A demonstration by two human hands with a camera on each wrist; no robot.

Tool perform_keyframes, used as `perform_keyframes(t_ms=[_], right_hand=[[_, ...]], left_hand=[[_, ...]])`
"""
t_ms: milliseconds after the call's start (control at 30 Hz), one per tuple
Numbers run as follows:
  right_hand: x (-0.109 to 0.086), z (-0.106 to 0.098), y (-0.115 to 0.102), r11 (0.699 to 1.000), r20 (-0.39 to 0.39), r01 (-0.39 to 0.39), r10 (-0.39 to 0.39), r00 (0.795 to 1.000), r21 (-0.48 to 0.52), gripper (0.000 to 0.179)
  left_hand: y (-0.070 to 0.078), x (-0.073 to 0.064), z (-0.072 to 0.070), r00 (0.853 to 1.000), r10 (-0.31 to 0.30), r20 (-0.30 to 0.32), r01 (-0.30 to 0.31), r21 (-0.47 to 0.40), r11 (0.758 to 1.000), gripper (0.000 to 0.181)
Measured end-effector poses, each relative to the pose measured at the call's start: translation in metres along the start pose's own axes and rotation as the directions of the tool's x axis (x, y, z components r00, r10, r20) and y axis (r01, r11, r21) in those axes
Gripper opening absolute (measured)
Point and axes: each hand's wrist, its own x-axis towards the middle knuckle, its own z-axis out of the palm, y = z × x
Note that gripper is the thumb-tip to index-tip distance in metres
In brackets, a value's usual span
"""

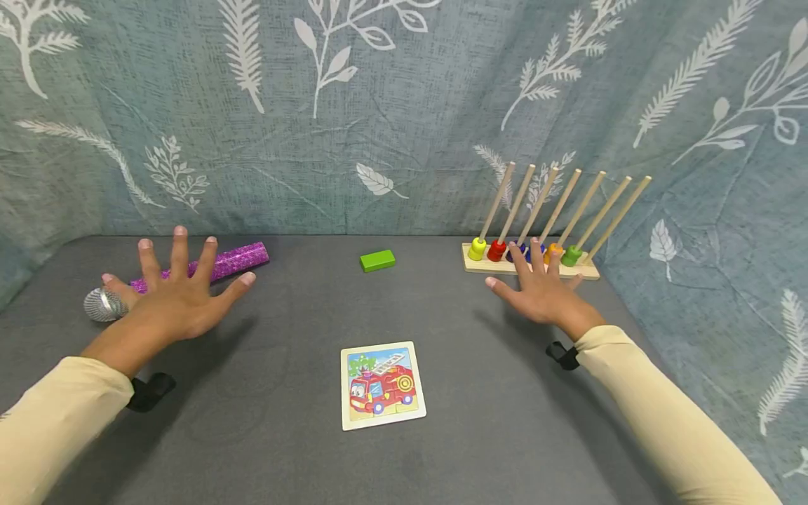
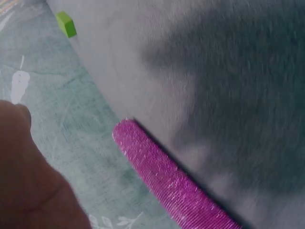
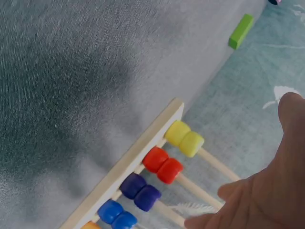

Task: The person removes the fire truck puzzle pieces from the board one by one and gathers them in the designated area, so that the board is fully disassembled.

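Observation:
My left hand (image 1: pixel 179 298) is spread with straight fingers above a glittery purple microphone (image 1: pixel 236 263), whose silver mesh head lies at the left, partly behind the hand. In the left wrist view the purple handle (image 2: pixel 167 176) lies below the thumb, apart from it. My right hand (image 1: pixel 543 291), also spread, hovers in front of a wooden bead stacker (image 1: pixel 470 263) with upright pegs and coloured beads. The right wrist view shows yellow, red, purple and blue beads on its pegs, near the fingers (image 3: pixel 257 191). Neither hand holds anything.
A picture puzzle of a red fire engine (image 1: pixel 381 386) in a pale frame lies flat at the front middle of the grey table (image 1: pixel 284 365). Behind it rests a green block (image 1: pixel 377 261). A leaf-patterned cloth (image 1: pixel 252 161) hangs along the back and right side.

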Motion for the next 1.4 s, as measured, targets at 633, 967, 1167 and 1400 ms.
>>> perform_keyframes(t_ms=[633, 967, 1167, 1400], right_hand=[[-0.004, 0.028, -0.01, 0.961, -0.203, 0.258, -0.235, 0.951, 0.096, 0.062], [-0.007, 0.036, -0.021, 0.918, -0.315, 0.35, -0.28, 0.907, 0.19, 0.055], [-0.011, 0.041, -0.03, 0.899, -0.331, 0.38, -0.298, 0.895, 0.217, 0.05], [-0.016, 0.046, -0.044, 0.875, -0.305, 0.418, -0.339, 0.89, 0.246, 0.042]], left_hand=[[0.024, -0.017, 0.042, 0.927, 0.344, -0.151, -0.355, -0.052, 0.934, 0.05], [0.037, -0.033, 0.045, 0.866, 0.437, -0.243, -0.478, -0.151, 0.865, 0.035], [0.05, -0.045, 0.048, 0.815, 0.535, -0.222, -0.574, -0.193, 0.796, 0.03], [0.06, -0.061, 0.046, 0.818, 0.539, -0.201, -0.575, -0.268, 0.773, 0.024]])
